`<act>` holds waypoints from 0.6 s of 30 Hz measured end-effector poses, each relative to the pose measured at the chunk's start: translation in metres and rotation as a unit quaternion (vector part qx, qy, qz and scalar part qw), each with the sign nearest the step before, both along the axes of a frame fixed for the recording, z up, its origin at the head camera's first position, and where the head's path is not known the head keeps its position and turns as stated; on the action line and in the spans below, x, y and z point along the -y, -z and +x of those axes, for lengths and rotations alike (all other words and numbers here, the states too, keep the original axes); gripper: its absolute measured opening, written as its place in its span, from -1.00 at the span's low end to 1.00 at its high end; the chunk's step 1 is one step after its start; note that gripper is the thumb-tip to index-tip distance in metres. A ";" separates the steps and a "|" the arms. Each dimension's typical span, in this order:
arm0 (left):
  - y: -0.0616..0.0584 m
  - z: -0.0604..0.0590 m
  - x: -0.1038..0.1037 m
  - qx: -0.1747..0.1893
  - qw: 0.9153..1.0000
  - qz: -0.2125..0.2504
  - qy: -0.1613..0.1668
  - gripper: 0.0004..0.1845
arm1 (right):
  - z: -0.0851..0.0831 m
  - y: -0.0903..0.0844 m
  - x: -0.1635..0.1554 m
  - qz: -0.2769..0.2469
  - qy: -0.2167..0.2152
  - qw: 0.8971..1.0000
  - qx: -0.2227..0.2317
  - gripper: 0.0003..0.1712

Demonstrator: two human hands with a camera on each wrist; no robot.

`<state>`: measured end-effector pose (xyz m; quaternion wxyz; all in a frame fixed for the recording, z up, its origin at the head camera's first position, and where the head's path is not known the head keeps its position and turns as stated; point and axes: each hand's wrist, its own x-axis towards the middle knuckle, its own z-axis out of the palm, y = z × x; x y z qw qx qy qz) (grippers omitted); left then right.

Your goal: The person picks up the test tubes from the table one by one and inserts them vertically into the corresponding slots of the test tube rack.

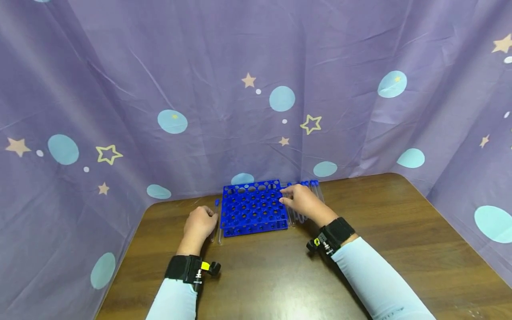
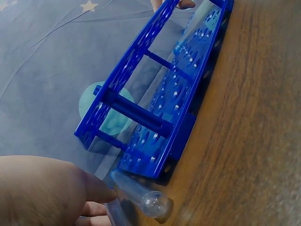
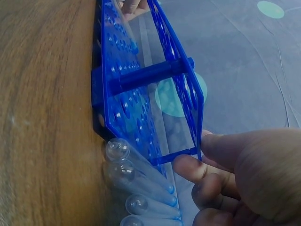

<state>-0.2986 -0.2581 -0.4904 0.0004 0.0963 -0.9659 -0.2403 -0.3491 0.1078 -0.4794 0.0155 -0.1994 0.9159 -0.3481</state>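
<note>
Two arms in pale blue sleeves come in from the bottom of the head view, each with a black strap and a small camera at the wrist. They lie over a brown wooden table [image 1: 400,231].

The left hand [image 1: 198,225] sits just left of a blue tube rack [image 1: 254,207]. Its fingers are curled down over clear test tubes [image 1: 218,222] that lie flat on the table beside the rack. From the left wrist view, one clear tube [image 2: 141,195] shows its round end right by the fingertips, but it is hard to tell if the hand pinches it or only touches it.

The right hand [image 1: 304,202] is at the right edge of the rack. In the right wrist view its fingers [image 3: 197,169] touch the corner of the rack's top plate, bent a little, not wrapped round anything. Just under them is a row of clear tubes with blue caps [image 3: 141,183], lying side by side on the table against the rack.

The rack stands in the middle at the far edge of the table, full of round holes. Behind it hangs a purple cloth [image 1: 200,89] with stars and pale blue dots.
</note>
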 end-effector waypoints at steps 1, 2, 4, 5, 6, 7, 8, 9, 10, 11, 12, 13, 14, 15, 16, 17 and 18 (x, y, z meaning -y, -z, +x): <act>0.000 0.000 0.000 0.002 1.000 -0.001 -0.001 -0.69 | 0.000 0.000 0.000 0.000 -0.001 1.000 0.000 -0.51; 0.000 0.000 0.000 0.003 1.000 -0.002 0.000 -0.68 | 0.000 0.001 0.000 0.000 -0.001 1.000 0.000 -0.51; -0.001 0.000 0.000 0.001 1.000 -0.001 -0.001 -0.67 | -0.001 0.001 -0.001 -0.003 -0.003 1.000 -0.003 -0.52; -0.001 0.000 0.000 0.000 1.000 0.000 -0.003 -0.66 | -0.001 0.001 0.000 -0.004 -0.002 1.000 -0.007 -0.52; -0.001 0.000 0.000 -0.002 1.000 0.001 -0.003 -0.65 | -0.001 0.001 0.000 -0.006 -0.002 1.000 -0.010 -0.53; -0.001 0.000 -0.001 -0.002 1.000 0.001 -0.004 -0.65 | -0.001 0.001 0.000 -0.007 -0.001 1.000 -0.013 -0.53; -0.001 0.000 -0.001 -0.003 1.000 0.001 -0.004 -0.64 | -0.002 0.001 0.000 -0.007 0.000 1.000 -0.015 -0.53; -0.001 0.000 -0.001 -0.003 1.000 0.000 -0.004 -0.64 | -0.001 0.000 0.000 -0.007 0.000 1.000 -0.017 -0.53; -0.001 -0.001 0.000 -0.002 1.000 -0.002 -0.005 -0.64 | -0.001 0.000 0.000 -0.007 0.001 1.000 -0.018 -0.53; 0.000 -0.001 0.000 0.000 1.000 -0.004 -0.005 -0.64 | -0.001 -0.001 0.001 -0.004 0.002 1.000 -0.018 -0.53; 0.000 0.000 0.000 0.001 1.000 -0.005 -0.005 -0.64 | -0.001 -0.001 0.001 -0.004 0.002 1.000 -0.017 -0.53; 0.000 0.000 0.000 0.001 1.000 -0.006 -0.005 -0.64 | 0.000 -0.001 0.001 -0.004 0.001 1.000 -0.014 -0.52; 0.001 0.000 0.000 0.002 1.000 -0.005 -0.005 -0.64 | 0.000 -0.001 0.001 -0.003 0.001 1.000 -0.012 -0.52; 0.001 0.000 0.001 0.002 1.000 -0.005 -0.005 -0.65 | 0.000 -0.001 0.001 -0.003 0.000 1.000 -0.011 -0.52; 0.001 0.000 0.001 0.003 1.000 -0.003 -0.005 -0.65 | 0.000 -0.001 0.001 -0.004 -0.001 1.000 -0.009 -0.52; 0.001 0.000 0.001 0.004 1.000 -0.002 -0.005 -0.64 | 0.000 -0.001 0.001 -0.004 -0.001 1.000 -0.007 -0.52; 0.001 0.000 0.001 0.005 1.000 -0.002 -0.005 -0.64 | 0.000 0.000 0.000 -0.006 -0.002 1.000 -0.006 -0.52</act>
